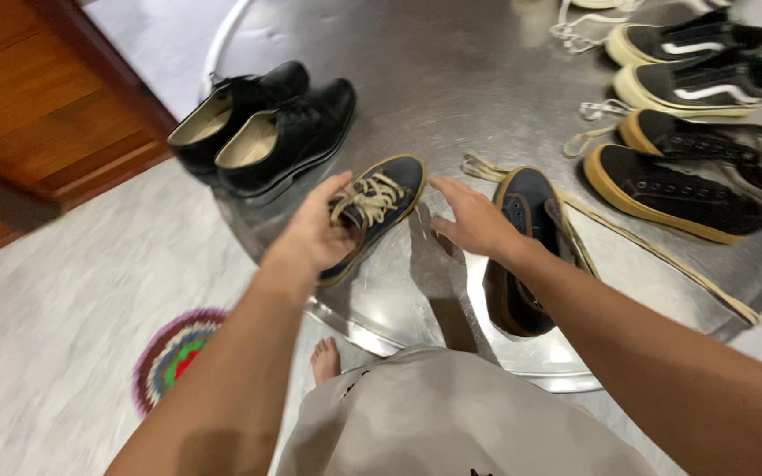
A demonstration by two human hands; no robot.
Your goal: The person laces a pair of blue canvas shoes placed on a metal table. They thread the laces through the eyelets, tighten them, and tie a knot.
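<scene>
Laced navy sneaker point(379, 207), on the round steel table point(451, 79): my left hand point(315, 234) grips its heel half, toe pointing up and right, while my right hand point(478, 222), open and empty, hovers just beside it, over the unlaced mate point(522, 247).

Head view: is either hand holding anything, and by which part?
The left hand grips the laced navy sneaker over its laces. The right hand holds nothing.

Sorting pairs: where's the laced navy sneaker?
The laced navy sneaker sits mid-table in the left hand, between the black dress shoes and the unlaced navy sneaker.
</scene>
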